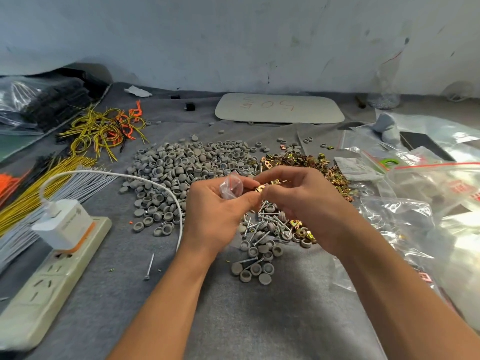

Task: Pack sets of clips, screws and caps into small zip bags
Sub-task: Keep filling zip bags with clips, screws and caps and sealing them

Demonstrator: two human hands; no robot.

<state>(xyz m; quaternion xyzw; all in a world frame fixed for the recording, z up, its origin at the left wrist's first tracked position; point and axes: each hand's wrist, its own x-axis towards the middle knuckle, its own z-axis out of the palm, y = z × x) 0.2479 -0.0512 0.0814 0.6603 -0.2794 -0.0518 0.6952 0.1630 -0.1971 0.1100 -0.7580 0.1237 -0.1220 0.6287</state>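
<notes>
Two hands meet above the cloth-covered tabletop. Nearest lie loose screws. Above them, the left hand closes its grip on a small zip bag, while the right hand pinches brass clips just beside the bag. Beyond spread the grey caps and a clip heap.

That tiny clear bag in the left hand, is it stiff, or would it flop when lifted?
Probably floppy: the small zip bag looks crumpled where the left hand pinches it. Likely very light, being thin clear film. Its glossy surface may be slippery between fingers.
</notes>
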